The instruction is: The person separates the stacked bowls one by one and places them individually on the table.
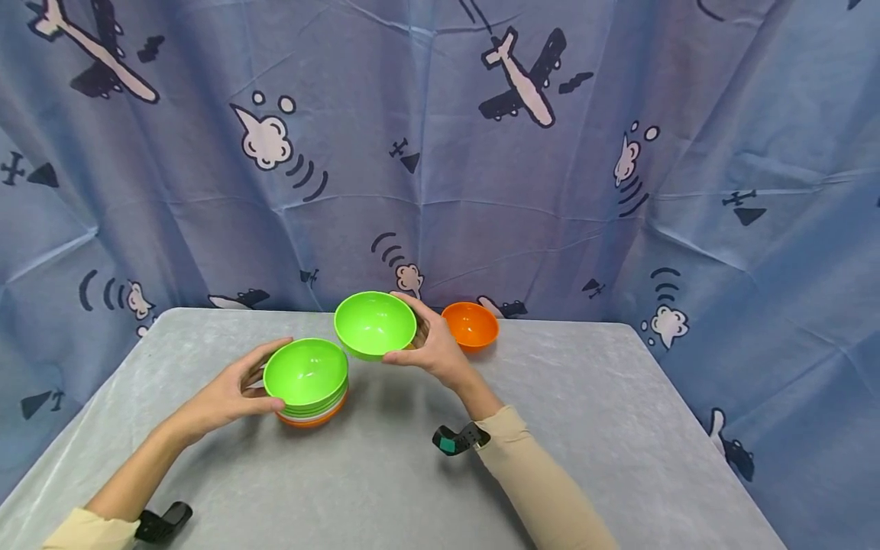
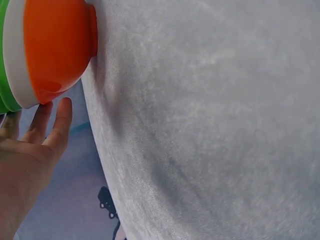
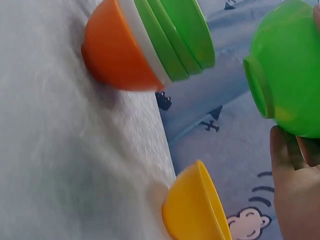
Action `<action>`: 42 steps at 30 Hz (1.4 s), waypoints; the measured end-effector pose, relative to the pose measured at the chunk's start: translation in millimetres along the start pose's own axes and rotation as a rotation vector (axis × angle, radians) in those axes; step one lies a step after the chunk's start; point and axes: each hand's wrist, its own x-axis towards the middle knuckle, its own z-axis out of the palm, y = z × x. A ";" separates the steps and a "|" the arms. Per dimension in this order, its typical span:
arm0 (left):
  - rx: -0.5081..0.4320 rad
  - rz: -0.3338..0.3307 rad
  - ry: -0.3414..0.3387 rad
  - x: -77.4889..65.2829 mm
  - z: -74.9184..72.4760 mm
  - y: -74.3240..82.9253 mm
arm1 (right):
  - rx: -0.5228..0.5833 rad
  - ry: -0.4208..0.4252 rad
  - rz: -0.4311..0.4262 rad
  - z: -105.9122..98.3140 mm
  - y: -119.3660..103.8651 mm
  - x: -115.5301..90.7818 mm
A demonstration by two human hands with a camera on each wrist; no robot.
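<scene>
My left hand [image 1: 230,393] holds the side of a bowl stack [image 1: 307,374], thumb at the near side and fingers around the back. Green bowls make up the top of it, then a white bowl [image 2: 19,55], with an orange bowl [image 2: 57,47] at the bottom, on the table. Up and to the right, my right hand [image 1: 440,347] pinches a single green bowl [image 1: 374,325] by its right side, thumb in front. This bowl is in the air, its foot ring [image 3: 260,87] showing in the right wrist view.
An orange bowl [image 1: 470,326] stands near the table's back edge, behind my right hand. The right wrist view shows a yellow bowl [image 3: 192,205] on the table, mostly hidden in the head view. A blue patterned curtain [image 1: 440,153] hangs behind the grey-covered table [image 1: 619,428].
</scene>
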 end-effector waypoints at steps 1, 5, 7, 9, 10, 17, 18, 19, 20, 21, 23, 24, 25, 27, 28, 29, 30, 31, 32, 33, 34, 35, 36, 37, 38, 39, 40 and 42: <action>0.001 -0.002 0.001 0.0 0.1 0.3 | -0.006 0.004 0.003 -2.7 -0.2 -1.4; 0.005 -0.009 0.002 0.1 0.6 0.3 | -0.029 0.014 0.016 -14.0 0.0 -7.8; 0.008 -0.010 0.002 0.1 0.8 0.1 | -0.053 0.024 0.029 -20.7 0.5 -12.0; 0.008 -0.011 0.002 -0.2 0.9 0.1 | -0.077 0.032 0.034 -27.3 1.0 -16.0; 0.007 -0.011 0.002 -0.3 1.0 0.1 | -0.084 0.038 0.036 -30.7 1.2 -18.1; 0.007 -0.016 0.004 -1.4 0.4 0.2 | -0.103 0.074 0.059 -52.2 0.2 -30.5; 0.008 -0.017 0.005 -1.5 0.3 0.2 | -0.108 0.081 0.068 -54.9 -0.2 -32.2; 0.009 -0.018 0.005 -1.5 0.1 0.1 | -0.113 0.088 0.073 -57.9 -0.3 -33.8; 0.010 -0.018 0.006 -1.4 0.0 -0.1 | -0.122 0.096 0.076 -60.9 -0.4 -35.4; 0.010 -0.019 0.006 -1.3 -0.1 -0.3 | -0.129 0.106 0.080 -63.9 -0.7 -37.2; 0.009 -0.020 0.005 -1.0 -0.2 -0.6 | -0.151 0.122 0.081 -69.9 -1.4 -40.7; 0.008 -0.020 0.005 -0.9 -0.3 -0.7 | -0.159 0.128 0.079 -72.8 -2.0 -42.6; 0.008 -0.020 0.005 -0.8 -0.4 -0.8 | -0.163 0.133 0.082 -75.9 -2.2 -44.6; 0.006 -0.021 0.003 -0.7 -0.6 -0.9 | -0.181 0.146 0.093 -82.0 -2.9 -49.1; 0.005 -0.021 0.002 -0.5 -0.6 -0.8 | -0.188 0.151 0.097 -85.3 -3.5 -51.6; 0.005 -0.021 0.002 -0.3 -0.6 -0.7 | -0.192 0.155 0.102 -88.7 -4.1 -54.2; 0.005 -0.021 0.002 -0.3 -0.7 -0.5 | -0.191 0.158 0.106 -92.3 -4.2 -56.4; 0.005 -0.021 0.002 -0.3 -0.7 -0.4 | -0.199 0.164 0.111 -95.8 -4.7 -58.6; 0.005 -0.021 0.002 -0.4 -0.8 -0.4 | -0.199 0.167 0.111 -99.3 -5.6 -60.7; 0.004 -0.021 0.002 -0.5 -0.9 -0.4 | -0.200 0.169 0.110 -102.7 -6.8 -62.6; 0.005 -0.021 0.002 -0.6 -1.0 -0.5 | -0.201 0.171 0.109 -106.1 -8.3 -64.4; 0.004 -0.022 0.002 -0.8 -1.1 -0.6 | -0.202 0.174 0.109 -109.7 -9.8 -66.4; 0.004 -0.023 0.002 -0.9 -1.2 -0.6 | -0.205 0.180 0.111 -113.5 -11.4 -68.5; 0.005 -0.024 0.002 -1.1 -1.2 -0.6 | -0.214 0.190 0.116 -117.3 -13.2 -71.0; 0.006 -0.025 0.002 -1.1 -1.2 -0.6 | -0.220 0.199 0.123 -121.4 -14.9 -73.5; 0.009 -0.027 0.001 -1.2 -1.2 -0.5 | -0.233 0.211 0.133 -125.8 -16.2 -76.2; 0.011 -0.028 0.001 -1.2 -1.1 -0.4 | -0.245 0.224 0.144 -130.5 -17.3 -79.2; 0.015 -0.030 0.001 -1.0 -0.9 -0.1 | -0.261 0.252 0.171 -139.7 -19.5 -85.2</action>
